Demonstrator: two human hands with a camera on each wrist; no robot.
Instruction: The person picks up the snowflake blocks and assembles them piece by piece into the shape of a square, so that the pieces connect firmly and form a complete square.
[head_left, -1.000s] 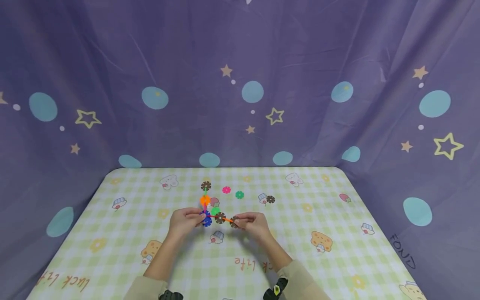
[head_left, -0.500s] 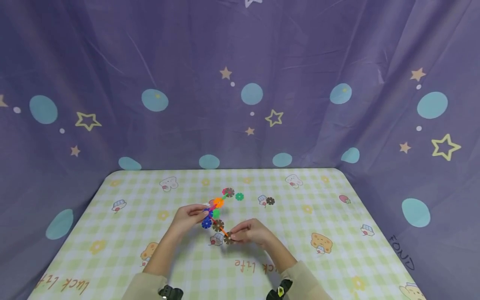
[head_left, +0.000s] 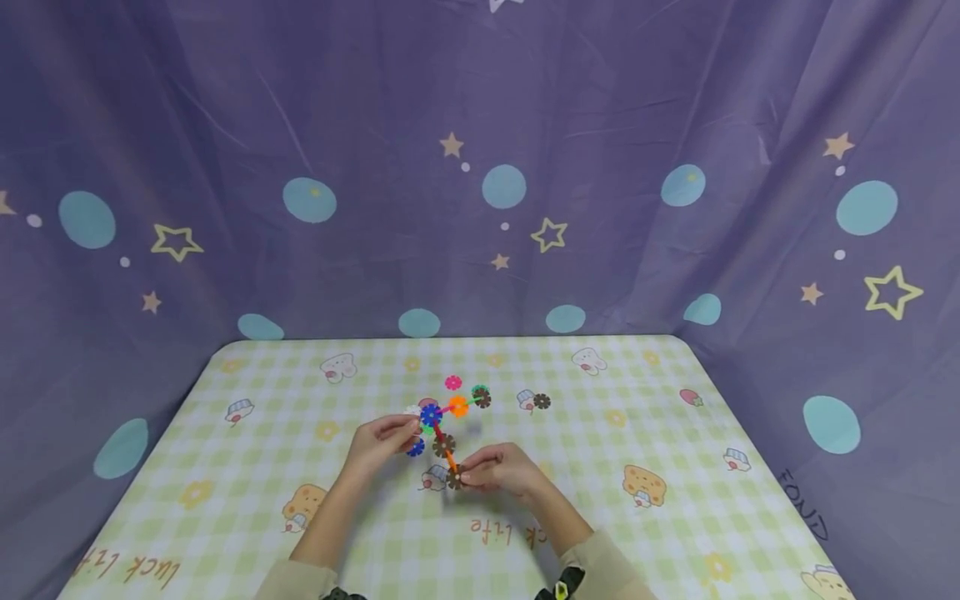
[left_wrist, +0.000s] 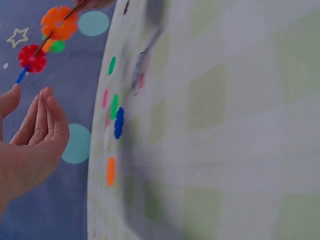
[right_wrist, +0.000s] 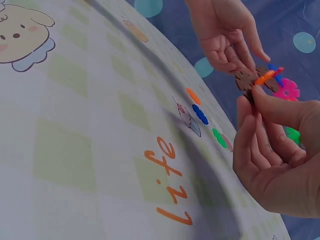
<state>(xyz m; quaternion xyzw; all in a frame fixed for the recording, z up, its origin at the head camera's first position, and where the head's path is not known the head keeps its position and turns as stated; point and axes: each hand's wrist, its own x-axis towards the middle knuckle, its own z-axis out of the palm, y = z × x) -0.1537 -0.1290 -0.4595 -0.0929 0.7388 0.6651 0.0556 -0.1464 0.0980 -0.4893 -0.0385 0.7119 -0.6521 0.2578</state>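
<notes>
Both grips [head_left: 379, 442] [head_left: 506, 467] pinch one chain of discs [head_left: 444, 445]

From where I stand, the table [head_left: 592, 450] wears a pale green-and-white checked cover with rounded far corners; printed rabbits, cupcakes [head_left: 239, 411], flowers and orange lettering [head_left: 491, 530] are scattered over it, the words facing upside down in the head view; six loose plastic discs lie flat on top: a pink disc [head_left: 453, 382] and a partly hidden green disc [head_left: 480, 388] near the back; a brown disc [head_left: 542, 402] beside a printed cupcake; a blue disc [head_left: 416, 447] near a bright green disc [right_wrist: 219, 138]; an orange disc [right_wrist: 193, 96] near the blue one.
</notes>
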